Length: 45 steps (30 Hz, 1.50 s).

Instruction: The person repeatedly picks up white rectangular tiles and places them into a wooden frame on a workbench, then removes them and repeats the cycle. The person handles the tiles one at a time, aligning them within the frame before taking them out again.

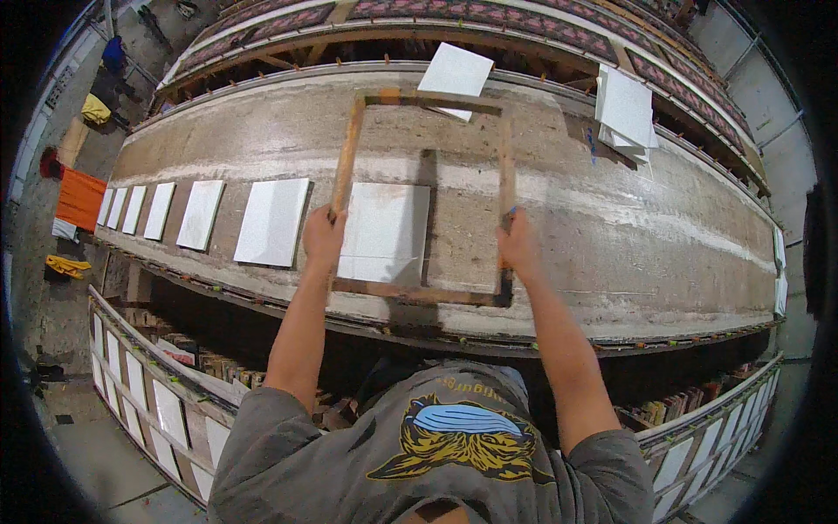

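A rectangular wooden frame [347, 153] is held out over the long table, its worn bars stained brown. My left hand [324, 234] is closed around its left bar. On the right bar, my right hand [520, 244] has its fingers wrapped in the same way. Through the frame, a white rectangular panel [380, 229] shows on the table under the left half. Whether a thin mesh spans the frame, I cannot tell. Just left of my left hand lies another white panel [272, 222]. A tilted white panel [455, 72] lies at the far edge, partly behind the frame's far bar.
The long stained table [628, 271] runs left to right. Several white panels [201, 214] form a row leftward. A stack of white panels [625, 109] sits at the far right. Beyond are tables with dark pink patterned fabric [506, 13]. An orange cloth [78, 199] hangs at the left end.
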Tool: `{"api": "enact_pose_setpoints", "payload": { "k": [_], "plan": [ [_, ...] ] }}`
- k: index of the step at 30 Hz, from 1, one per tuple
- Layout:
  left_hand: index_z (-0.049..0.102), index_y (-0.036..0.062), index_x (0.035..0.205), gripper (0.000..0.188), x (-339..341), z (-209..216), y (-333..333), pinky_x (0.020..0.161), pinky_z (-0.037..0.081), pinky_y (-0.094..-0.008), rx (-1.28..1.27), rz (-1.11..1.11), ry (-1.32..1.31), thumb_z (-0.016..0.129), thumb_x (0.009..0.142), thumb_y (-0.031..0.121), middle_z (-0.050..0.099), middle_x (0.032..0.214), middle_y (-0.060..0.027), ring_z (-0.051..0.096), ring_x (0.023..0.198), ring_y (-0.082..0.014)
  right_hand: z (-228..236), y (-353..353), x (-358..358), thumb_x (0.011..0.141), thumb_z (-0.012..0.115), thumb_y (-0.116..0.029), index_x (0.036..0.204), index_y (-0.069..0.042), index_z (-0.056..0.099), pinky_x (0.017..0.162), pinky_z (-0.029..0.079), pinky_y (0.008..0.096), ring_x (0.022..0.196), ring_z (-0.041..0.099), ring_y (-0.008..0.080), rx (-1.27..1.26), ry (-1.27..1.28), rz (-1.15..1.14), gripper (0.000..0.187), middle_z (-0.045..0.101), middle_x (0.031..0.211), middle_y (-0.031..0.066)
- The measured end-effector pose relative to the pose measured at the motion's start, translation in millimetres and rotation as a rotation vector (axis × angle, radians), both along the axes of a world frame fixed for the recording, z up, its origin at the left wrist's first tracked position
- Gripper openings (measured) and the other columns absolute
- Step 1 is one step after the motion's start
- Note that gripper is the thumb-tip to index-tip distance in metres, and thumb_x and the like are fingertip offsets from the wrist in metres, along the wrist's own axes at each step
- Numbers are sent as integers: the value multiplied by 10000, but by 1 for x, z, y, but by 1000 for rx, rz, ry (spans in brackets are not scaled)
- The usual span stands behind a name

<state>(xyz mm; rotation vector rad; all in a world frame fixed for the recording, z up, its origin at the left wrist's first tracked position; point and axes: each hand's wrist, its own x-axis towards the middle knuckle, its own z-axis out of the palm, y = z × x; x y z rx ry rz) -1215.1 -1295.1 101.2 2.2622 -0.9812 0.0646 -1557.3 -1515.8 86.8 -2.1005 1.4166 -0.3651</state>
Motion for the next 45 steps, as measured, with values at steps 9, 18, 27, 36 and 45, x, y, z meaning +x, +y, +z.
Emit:
{"api": "enact_pose_setpoints", "payload": {
  "k": [9, 18, 27, 36, 45],
  "plan": [
    [695, 8, 959, 346, -130, -49, -73, 683, 471, -471, 11, -157, 140, 735, 900, 347, 593, 789, -168, 611, 752, -363, -50, -50, -159, 885, 721, -193, 1409, -11, 486, 880, 517, 517, 1055, 652, 457, -99, -89, -80, 602, 678, 1135, 260],
    [709, -64, 1043, 477, -202, -105, -74, 678, 469, -462, 101, -181, 206, 760, 866, 376, 594, 816, -196, 603, 754, -373, -78, -47, -236, 895, 727, -205, 1439, 3, 468, 926, 501, 510, 1105, 632, 461, -7, 51, -121, 637, 660, 1190, 276],
    [715, -71, 1013, 485, -237, -115, -72, 648, 462, -437, -4, -109, 227, 775, 858, 385, 604, 818, -183, 600, 723, -347, -97, -57, -265, 885, 732, -194, 1430, -6, 478, 883, 523, 504, 1049, 660, 458, -56, -4, -65, 630, 684, 1148, 261],
    [715, -43, 1071, 437, -249, -116, -74, 649, 452, -439, 18, -147, 219, 768, 871, 343, 605, 812, -177, 595, 730, -342, -103, -59, -280, 869, 731, -181, 1421, -16, 480, 846, 527, 520, 996, 676, 457, -73, 51, -69, 628, 697, 1103, 260],
    [690, -9, 1161, 450, -254, -111, -72, 702, 465, -443, 61, -121, 229, 748, 893, 349, 618, 895, -176, 605, 803, -356, -97, -52, -278, 883, 728, -202, 1421, -22, 477, 839, 518, 531, 1011, 660, 463, -38, 51, -68, 621, 685, 1100, 265]
  ]
}}
